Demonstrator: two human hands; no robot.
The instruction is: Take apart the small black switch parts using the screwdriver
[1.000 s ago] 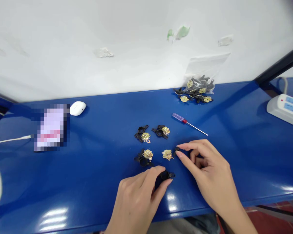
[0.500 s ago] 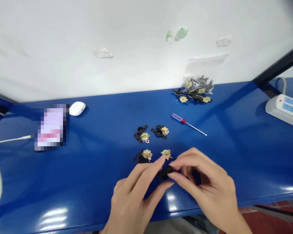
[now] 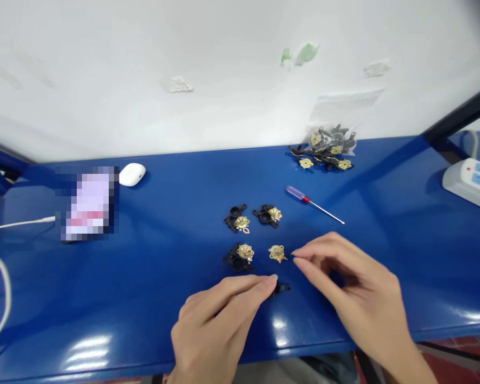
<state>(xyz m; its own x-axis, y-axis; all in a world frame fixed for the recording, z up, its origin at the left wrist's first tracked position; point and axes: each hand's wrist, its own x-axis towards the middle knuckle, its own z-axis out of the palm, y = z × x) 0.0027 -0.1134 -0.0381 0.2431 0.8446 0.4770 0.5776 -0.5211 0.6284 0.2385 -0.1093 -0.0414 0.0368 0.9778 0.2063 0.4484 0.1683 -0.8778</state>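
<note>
My left hand (image 3: pixel 224 320) is closed, its fingertips on a small black plastic part (image 3: pixel 283 287) low over the blue table; the fingers hide most of that part. To the right, my right hand (image 3: pixel 356 288) has thumb and index finger brought together in a pinch. Whatever lies between those tips is too small to make out. Just left of the pinch is a round brass-coloured metal plate (image 3: pixel 277 253) with small tabs, lying on the table. Beside it sits a black housing (image 3: pixel 238 262) with another brass plate (image 3: pixel 245 252) against it.
Two more sets of black housings (image 3: pixel 265 217) and brass plates (image 3: pixel 242 223) lie farther back. A screwdriver (image 3: pixel 304 198) is behind my right hand. By the wall stands a clear bag (image 3: pixel 336 141) of similar parts. A phone (image 3: pixel 90 202), white case (image 3: pixel 132 174) and power strip (image 3: pixel 470 178) flank the table.
My right hand has let go of the black plastic part and moved up and right, beside the brass plate. My left fingers have closed over the part, which sits lower.
</note>
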